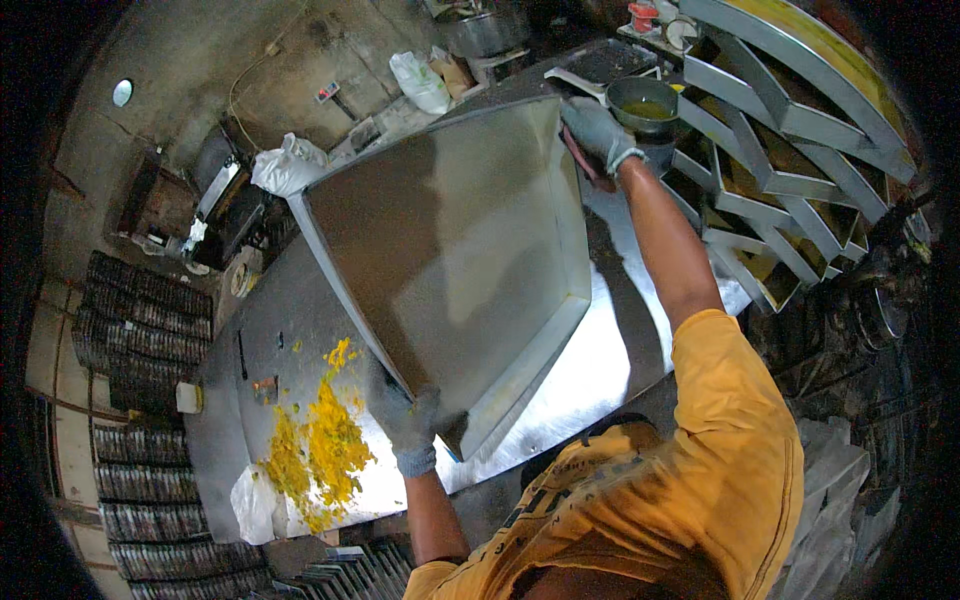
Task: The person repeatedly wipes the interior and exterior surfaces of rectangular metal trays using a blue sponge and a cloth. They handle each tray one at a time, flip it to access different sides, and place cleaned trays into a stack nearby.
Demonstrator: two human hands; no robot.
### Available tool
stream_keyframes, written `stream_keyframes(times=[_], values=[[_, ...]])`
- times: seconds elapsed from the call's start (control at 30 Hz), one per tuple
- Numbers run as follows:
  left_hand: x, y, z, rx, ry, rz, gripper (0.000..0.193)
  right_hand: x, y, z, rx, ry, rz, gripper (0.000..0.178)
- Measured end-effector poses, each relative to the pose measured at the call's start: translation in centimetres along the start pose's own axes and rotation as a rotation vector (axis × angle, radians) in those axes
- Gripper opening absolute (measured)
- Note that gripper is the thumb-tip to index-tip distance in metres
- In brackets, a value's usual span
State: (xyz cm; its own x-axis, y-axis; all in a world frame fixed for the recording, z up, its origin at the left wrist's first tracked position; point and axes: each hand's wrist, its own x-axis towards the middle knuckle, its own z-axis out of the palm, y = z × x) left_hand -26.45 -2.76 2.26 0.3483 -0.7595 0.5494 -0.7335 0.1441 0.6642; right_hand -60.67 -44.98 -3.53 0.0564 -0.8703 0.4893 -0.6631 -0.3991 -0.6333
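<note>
A large, shallow metal tray [490, 220] is tilted up over the metal table, its bare inside partly browned and partly pale grey. My left hand [402, 408], in a grey glove, grips the tray's near left edge by the corner; some of its fingers are hard to make out. At the far right corner my gloved right hand [598, 135] is closed on the rim. Something dull red, perhaps a cloth, shows beneath that hand; its kind is unclear. Yellow-orange crumbly scraps [325, 445] lie on the table to the left of my left hand.
Beyond my right hand stands a dark pot [643, 105] with yellowish liquid. Similar trays [780, 180] are stacked crosswise at the right. White plastic bags [290, 165] sit at the table's far side, and another white bag [256, 505] lies near left. Dark ridged stacks [150, 340] line the left.
</note>
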Motion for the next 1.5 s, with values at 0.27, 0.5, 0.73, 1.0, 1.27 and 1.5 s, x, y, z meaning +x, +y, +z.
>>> stream_keyframes(times=[0.27, 0.5, 0.73, 1.0, 1.27, 1.5], values=[[-0.3, -5.1, -2.6, 0.054, 0.061, -0.354, 0.045, -22.9, -2.9, 8.7, -0.209, -0.568, 0.212, 0.039], [-0.9, -3.7, -2.9, -0.091, -0.001, -0.173, 0.071, -5.5, -13.3, 4.7, -0.124, 0.15, -0.254, 0.026], [1.1, -0.5, -0.5, -0.05, -0.011, -0.125, 0.094, -8.3, -8.9, 13.1, -0.279, -0.185, 0.062, 0.026], [2.9, -2.7, -0.5, -0.064, -0.012, -0.263, 0.083, -21.5, -4.2, 15.3, 0.035, -0.578, 0.252, 0.039], [3.8, -3.6, 0.9, -0.082, 0.013, -0.208, 0.073, -18.2, -4.4, 14.5, -0.072, -0.212, -0.109, 0.032], [3.0, -5.3, 0.7, -0.182, 0.076, -0.273, 0.07, -25.7, -2.4, 20.4, -0.15, -0.72, -0.306, 0.021]])
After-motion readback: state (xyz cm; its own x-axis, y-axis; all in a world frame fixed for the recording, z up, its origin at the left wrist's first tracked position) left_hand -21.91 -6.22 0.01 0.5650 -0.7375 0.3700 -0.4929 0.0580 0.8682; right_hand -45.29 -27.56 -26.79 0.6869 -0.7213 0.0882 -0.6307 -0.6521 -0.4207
